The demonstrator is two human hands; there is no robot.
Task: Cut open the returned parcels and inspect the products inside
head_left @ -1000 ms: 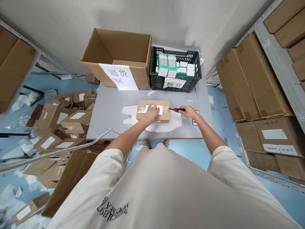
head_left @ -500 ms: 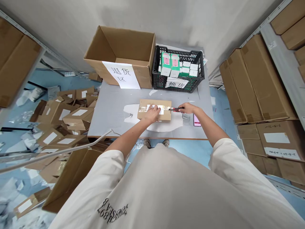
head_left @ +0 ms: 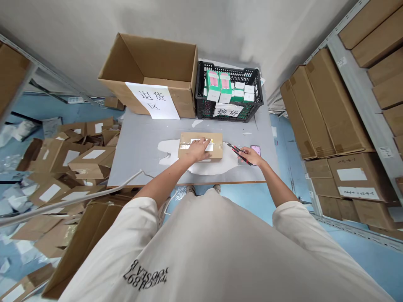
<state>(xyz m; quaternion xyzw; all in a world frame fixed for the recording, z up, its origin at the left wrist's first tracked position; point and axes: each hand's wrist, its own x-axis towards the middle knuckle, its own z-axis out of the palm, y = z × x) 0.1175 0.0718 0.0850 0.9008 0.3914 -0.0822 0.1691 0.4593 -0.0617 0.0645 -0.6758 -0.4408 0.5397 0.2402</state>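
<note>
A small brown cardboard box [head_left: 185,144] lies on the grey table, with clear tape and a white label on its top. My left hand [head_left: 199,149] rests on the label, fingers spread and pressing down. To the right of the box, my right hand [head_left: 250,157] is closed round a red and black utility knife [head_left: 235,148]. The knife's tip points up and left, apart from the box's right end. A phone [head_left: 256,150] with a pink screen lies just behind my right hand, partly covered by it.
At the back stand a large open carton [head_left: 185,98] with a paper sign and a black plastic crate [head_left: 255,105] holding green and white boxes. Opened cartons [head_left: 91,161] pile up on the left floor. Shelves with brown cartons [head_left: 335,100] line the right side.
My right hand has drawn the knife back from the box's right end, toward the right and closer to me. My left hand stays on the box.
</note>
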